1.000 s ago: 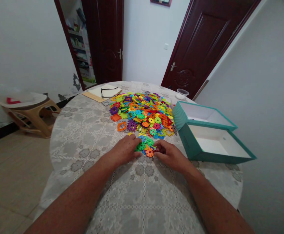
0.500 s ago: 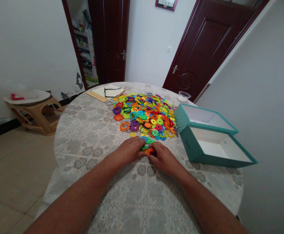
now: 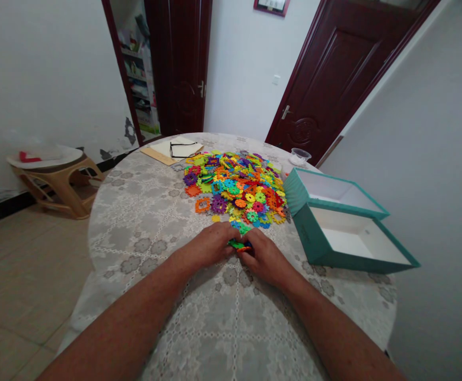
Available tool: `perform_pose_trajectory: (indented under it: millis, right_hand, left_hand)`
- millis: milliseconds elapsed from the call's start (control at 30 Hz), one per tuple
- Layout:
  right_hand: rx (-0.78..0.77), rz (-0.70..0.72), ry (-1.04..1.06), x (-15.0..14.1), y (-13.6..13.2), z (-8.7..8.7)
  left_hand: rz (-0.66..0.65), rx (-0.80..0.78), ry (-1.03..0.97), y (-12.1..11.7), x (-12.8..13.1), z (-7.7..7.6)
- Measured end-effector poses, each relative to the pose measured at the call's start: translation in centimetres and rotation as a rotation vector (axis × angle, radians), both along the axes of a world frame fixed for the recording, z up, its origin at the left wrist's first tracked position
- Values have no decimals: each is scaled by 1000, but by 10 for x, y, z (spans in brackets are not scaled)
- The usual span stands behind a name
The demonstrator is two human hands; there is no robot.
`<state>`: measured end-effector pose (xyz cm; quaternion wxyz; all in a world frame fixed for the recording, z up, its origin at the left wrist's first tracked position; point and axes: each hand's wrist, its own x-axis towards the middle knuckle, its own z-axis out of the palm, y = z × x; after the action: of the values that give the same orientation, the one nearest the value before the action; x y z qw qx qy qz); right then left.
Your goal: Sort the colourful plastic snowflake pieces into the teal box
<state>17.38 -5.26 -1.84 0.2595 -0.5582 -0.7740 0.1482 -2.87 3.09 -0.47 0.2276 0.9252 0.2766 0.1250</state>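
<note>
My left hand (image 3: 217,241) is closed on a green flower-shaped plastic piece (image 3: 236,244) near the middle of the table. My right hand (image 3: 261,253) pinches an orange flower-shaped piece (image 3: 243,248) right beside it, and the two hands almost touch. Fingers cover most of both pieces, so how they join cannot be made out. Just beyond the fingertips, more green and blue pieces (image 3: 241,227) show. Behind them spreads a large heap of interlocking plastic pieces (image 3: 236,185) in many colours, flower-shaped and square.
At the right stands an open teal box (image 3: 320,246) with a white inside, its lid (image 3: 294,193) behind it. Black glasses (image 3: 171,151) rest on papers (image 3: 155,153) at the back left. A clear plastic tub (image 3: 300,155) sits at the back right. The patterned tablecloth (image 3: 135,211) covers the round table.
My right hand has moved left toward my left hand and closed on the orange piece. That piece has turned from lying face up to edge-on. The view has shifted slightly.
</note>
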Motion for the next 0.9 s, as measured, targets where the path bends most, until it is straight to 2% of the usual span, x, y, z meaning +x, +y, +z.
perform_pose_trajectory:
  millis: [233, 500, 733, 900]
  right_hand:
    - [42, -34, -61, -2, 3, -3]
    - [32, -45, -62, -1, 7, -8]
    - [43, -8, -60, -2, 1, -4]
    - [13, -17, -60, -2, -3, -2]
  left_hand:
    - [94, 14, -16, 5, 5, -11]
    - [-3, 11, 8, -1, 1, 1]
    - [26, 104, 77, 3, 6, -9]
    - [49, 147, 138, 3, 9, -7]
